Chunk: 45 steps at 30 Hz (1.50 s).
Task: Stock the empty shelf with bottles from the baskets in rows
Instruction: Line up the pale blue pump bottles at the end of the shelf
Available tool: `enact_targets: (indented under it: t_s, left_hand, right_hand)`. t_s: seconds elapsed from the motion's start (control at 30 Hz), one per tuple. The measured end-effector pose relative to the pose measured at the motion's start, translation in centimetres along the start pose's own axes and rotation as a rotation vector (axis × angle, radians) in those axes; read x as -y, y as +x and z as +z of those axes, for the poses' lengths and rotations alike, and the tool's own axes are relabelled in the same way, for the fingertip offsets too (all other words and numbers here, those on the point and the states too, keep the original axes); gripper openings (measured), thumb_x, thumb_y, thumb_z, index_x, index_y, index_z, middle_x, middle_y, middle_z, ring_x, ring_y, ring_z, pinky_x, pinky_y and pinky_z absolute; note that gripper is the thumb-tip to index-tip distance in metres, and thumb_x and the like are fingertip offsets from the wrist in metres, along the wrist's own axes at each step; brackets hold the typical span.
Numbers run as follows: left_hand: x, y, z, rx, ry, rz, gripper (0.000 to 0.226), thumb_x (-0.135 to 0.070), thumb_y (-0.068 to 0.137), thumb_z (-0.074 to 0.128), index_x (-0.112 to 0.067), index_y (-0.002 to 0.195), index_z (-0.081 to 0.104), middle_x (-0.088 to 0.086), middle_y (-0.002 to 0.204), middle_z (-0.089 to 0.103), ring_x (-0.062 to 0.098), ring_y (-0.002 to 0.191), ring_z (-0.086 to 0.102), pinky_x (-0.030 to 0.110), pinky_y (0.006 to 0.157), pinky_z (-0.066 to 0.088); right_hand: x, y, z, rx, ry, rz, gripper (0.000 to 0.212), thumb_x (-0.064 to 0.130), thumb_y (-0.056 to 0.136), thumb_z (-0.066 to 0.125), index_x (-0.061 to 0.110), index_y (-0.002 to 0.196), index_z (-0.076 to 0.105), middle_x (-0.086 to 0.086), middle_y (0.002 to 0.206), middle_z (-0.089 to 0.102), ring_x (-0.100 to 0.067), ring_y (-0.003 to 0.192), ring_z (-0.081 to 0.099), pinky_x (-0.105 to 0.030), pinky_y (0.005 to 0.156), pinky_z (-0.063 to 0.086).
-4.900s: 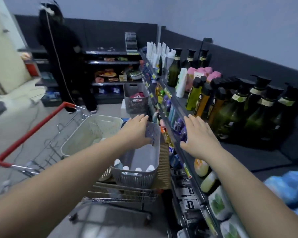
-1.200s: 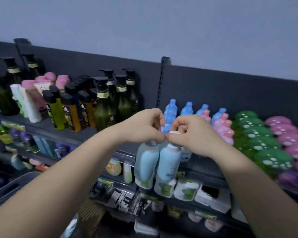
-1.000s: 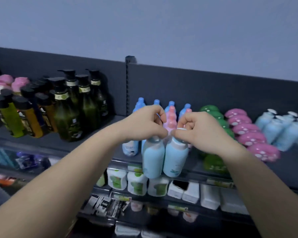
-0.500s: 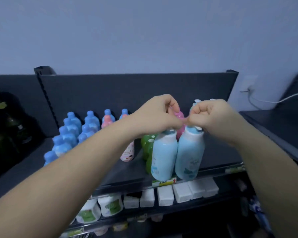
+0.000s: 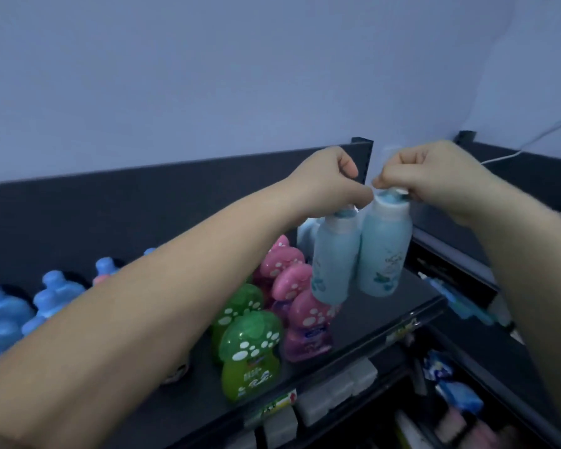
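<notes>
Left hand (image 5: 329, 183) is curled tight, its fingertips pinching the cap of a pale blue bottle (image 5: 334, 257) so that the bottle hangs below the knuckles. Right hand (image 5: 434, 179) is curled the same way and pinches the white top of a second pale blue bottle (image 5: 384, 251). The two hands are almost touching, and the two bottles hang side by side, their bodies pressed together and tilted slightly. Both are over the bare right end of the dark top shelf (image 5: 386, 306); whether their bases touch the board cannot be told. Just left of them on that shelf stand pink spotted bottles (image 5: 308, 322) in a row running front to back, then green spotted bottles (image 5: 250, 351) beside those, and further left, partly hidden by the left forearm, a group of blue bottles (image 5: 55, 290). More pale bottles show behind the held pair. White boxes (image 5: 334, 390) line the shelf below. A white cable (image 5: 531, 140) runs down the wall at the right.
</notes>
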<state>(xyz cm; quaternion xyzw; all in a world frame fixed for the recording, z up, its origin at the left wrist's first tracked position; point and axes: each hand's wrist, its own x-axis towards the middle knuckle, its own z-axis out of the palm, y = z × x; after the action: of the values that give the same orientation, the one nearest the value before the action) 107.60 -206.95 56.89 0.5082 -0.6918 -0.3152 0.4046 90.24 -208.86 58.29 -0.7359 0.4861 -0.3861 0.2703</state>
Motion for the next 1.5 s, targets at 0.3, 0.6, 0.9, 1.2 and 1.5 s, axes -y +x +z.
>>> enact_targets:
  t_s: [0.3,0.6,0.9,1.2,1.5]
  left_hand:
    - [2.4,6.6,3.7,0.069,-0.007,-0.003,0.035,-0.014,0.076,0.074,-0.013,0.105,0.054,0.003,0.089,0.057,0.012,0.062,0.051,0.024,0.054,0.041]
    - [3.8,11.7,8.8,0.076,0.026,-0.085,0.035,-0.017,0.074,0.072,-0.013,0.103,0.054,0.007,0.088,0.064,0.018,0.066,0.053,0.03,0.056,0.043]
    - [8.8,15.6,12.3,0.043,0.297,-0.383,0.03,-0.027,0.061,0.061,-0.016,0.086,0.048,-0.001,0.084,0.064,0.021,0.068,0.05,0.033,0.064,0.043]
    - [12.3,17.0,12.8,-0.105,0.366,-0.444,0.024,-0.022,0.076,0.069,-0.018,0.093,0.052,0.005,0.094,0.067,0.021,0.078,0.061,0.039,0.071,0.053]
    - [12.6,14.8,11.7,-0.082,0.379,-0.413,0.045,-0.05,0.073,0.08,-0.024,0.102,0.057,-0.011,0.1,0.06,0.004,0.087,0.058,0.021,0.071,0.047]
  right_hand:
    - [-5.4,3.1,-2.2,-0.037,0.043,0.054,0.031,0.015,0.075,0.073,0.018,0.048,0.058,0.005,0.05,0.048,-0.009,0.047,0.038,-0.026,0.056,0.033]
    - [-11.5,7.7,-5.7,0.077,0.058,0.037,0.036,0.014,0.077,0.074,0.02,0.047,0.056,0.009,0.05,0.048,-0.005,0.048,0.042,-0.027,0.058,0.034]
    - [-19.7,14.2,-2.5,0.349,-0.085,0.071,0.018,0.017,0.072,0.072,0.003,0.069,0.063,0.0,0.059,0.056,-0.013,0.059,0.048,-0.029,0.062,0.037]
    - [-24.6,16.8,1.6,0.462,-0.073,0.077,0.016,0.017,0.073,0.071,0.006,0.069,0.06,-0.001,0.061,0.05,-0.016,0.06,0.042,-0.029,0.058,0.033]
    - [-27.5,16.3,2.3,0.47,0.259,-0.012,0.05,0.057,0.067,0.079,0.015,0.087,0.061,-0.002,0.065,0.05,-0.014,0.062,0.046,-0.031,0.062,0.037]
